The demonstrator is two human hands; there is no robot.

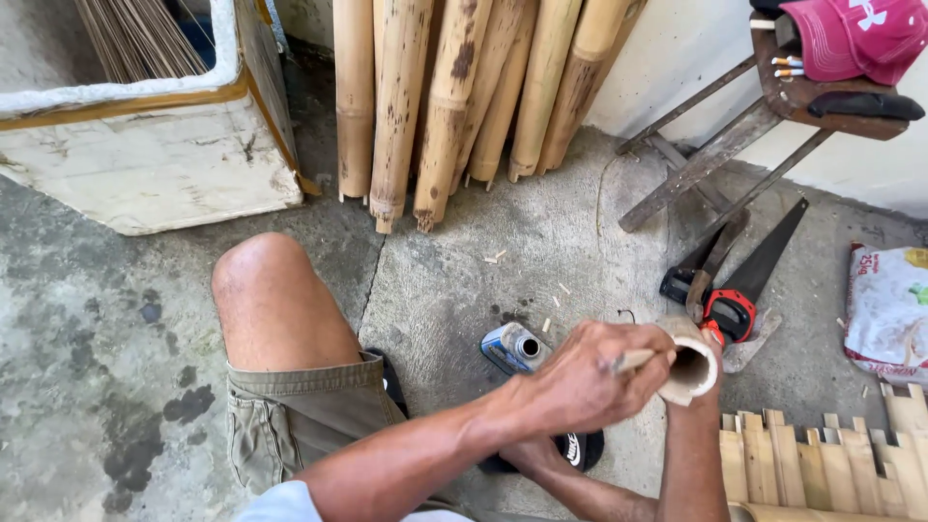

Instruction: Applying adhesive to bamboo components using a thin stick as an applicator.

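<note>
Left hand (585,387) clenched on thin stick (633,361) poking into bamboo tube (691,362); right hand mostly hidden behind tube, probably gripping it. Saws (744,280) just beyond.

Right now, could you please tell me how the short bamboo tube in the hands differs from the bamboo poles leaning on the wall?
The short bamboo tube is a cut piece, while the bamboo poles run long, out of frame. The tube is held off the floor, its open hollow end facing the camera; the poles stand on the concrete, leaning on the wall. The left hand pushes a thin stick into the tube; nothing touches the poles. Both are tan bamboo.
</note>
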